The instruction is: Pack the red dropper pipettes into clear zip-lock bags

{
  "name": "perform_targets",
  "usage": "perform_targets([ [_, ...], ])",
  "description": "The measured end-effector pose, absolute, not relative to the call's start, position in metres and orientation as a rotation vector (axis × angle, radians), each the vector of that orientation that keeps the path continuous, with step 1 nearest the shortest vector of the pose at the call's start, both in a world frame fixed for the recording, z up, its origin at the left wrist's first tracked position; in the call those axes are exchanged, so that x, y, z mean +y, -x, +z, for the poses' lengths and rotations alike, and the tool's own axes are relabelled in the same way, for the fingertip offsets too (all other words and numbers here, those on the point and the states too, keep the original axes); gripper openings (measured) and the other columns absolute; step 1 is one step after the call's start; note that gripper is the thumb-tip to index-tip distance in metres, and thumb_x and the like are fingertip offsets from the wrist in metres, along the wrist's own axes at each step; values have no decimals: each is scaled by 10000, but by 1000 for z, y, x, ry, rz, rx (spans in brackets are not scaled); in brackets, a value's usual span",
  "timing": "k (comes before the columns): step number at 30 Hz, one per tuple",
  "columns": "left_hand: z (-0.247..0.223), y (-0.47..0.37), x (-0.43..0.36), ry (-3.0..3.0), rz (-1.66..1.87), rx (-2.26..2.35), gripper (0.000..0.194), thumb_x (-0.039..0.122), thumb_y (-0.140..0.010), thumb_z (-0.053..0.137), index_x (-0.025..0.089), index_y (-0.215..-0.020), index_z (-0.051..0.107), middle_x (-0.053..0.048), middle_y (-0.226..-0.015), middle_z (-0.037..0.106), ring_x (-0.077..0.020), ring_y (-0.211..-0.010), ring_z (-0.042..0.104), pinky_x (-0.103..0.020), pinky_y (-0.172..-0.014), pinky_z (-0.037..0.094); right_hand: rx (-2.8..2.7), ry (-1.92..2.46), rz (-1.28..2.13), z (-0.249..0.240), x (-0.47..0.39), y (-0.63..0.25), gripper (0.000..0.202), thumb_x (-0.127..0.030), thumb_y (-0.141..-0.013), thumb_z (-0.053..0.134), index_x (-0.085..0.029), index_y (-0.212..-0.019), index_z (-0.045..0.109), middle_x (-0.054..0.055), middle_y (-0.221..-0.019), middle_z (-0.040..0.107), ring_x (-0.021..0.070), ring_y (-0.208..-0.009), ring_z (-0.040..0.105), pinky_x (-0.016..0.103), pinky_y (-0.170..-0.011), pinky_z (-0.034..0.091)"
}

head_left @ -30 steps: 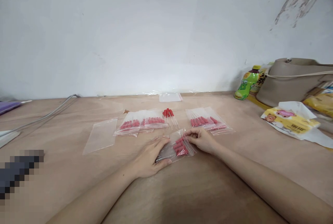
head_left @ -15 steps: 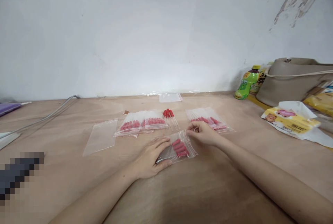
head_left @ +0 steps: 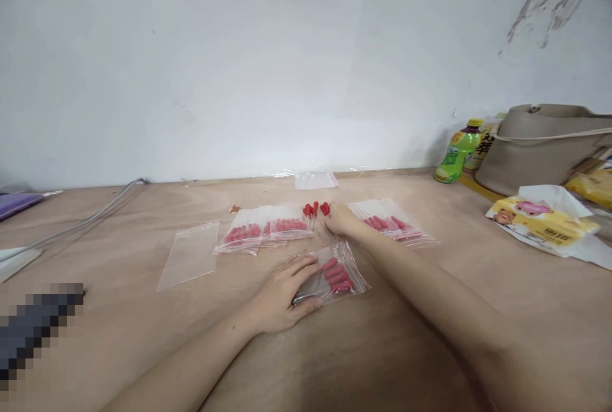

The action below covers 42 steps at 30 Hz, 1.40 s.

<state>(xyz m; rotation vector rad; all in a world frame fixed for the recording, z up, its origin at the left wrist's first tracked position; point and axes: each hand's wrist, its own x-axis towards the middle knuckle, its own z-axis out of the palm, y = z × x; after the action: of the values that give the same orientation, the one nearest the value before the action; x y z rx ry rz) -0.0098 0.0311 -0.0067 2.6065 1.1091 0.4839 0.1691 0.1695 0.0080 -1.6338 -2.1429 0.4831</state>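
Observation:
My left hand (head_left: 287,294) lies on a clear zip bag (head_left: 318,287), its thumb and fingers holding the bag's left end. Inside the bag sit several red, rounded heads (head_left: 338,273), and its zip edge is turned toward the right. Beyond it, my right hand (head_left: 340,219) is closed at a small bunch of thin sticks with red heads (head_left: 325,208). Its fingertips are partly hidden by the hand itself. More red-headed sticks (head_left: 310,210) lie just to the left of that hand.
Filled zip bags (head_left: 248,227) lie left of the sticks, and others (head_left: 396,224) to the right. A flat clear bag (head_left: 189,256) is further left, another (head_left: 315,180) by the wall. A green bottle (head_left: 458,154), grey-brown bag (head_left: 526,150) and tissue pack (head_left: 545,224) stand right; a cable (head_left: 105,205) runs left.
My right hand has left the zip bag's open edge and moved forward to the red-headed sticks, which are now spread apart. My left hand stays on the bag.

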Motion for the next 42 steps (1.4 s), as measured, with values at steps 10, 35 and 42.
perform_targets([
  [10, -4, 9, 31, -2600, 464, 1125, 514, 408, -838, 480, 237, -1301, 339, -63, -1357, 354, -227, -1256, 300, -418, -1031, 274, -1928, 1598, 558, 15, 154, -219, 515, -168, -729, 482, -85, -1212, 325, 31, -628, 589, 154, -589, 569, 235, -535, 417],
  [35, -1, 11, 31, -2580, 413, 1049, 508, 431, -828, 491, 271, -1291, 357, -45, -1369, 339, -235, -1249, 318, -427, -1017, 291, -1253, 1038, 1097, -27, 80, -230, 442, -530, -712, 485, -266, -954, 226, -7, -725, 517, 174, -620, 597, 336, -566, 497],
  [42, -3, 10, 31, -2592, 438, 1039, 532, 423, -825, 495, 228, -1295, 338, -70, -1358, 351, -229, -1248, 316, -416, -1029, 275, -1204, 1013, 1131, -27, 79, -232, 414, -482, -713, 506, -267, -948, 241, -12, -725, 528, 180, -649, 609, 356, -614, 502],
])
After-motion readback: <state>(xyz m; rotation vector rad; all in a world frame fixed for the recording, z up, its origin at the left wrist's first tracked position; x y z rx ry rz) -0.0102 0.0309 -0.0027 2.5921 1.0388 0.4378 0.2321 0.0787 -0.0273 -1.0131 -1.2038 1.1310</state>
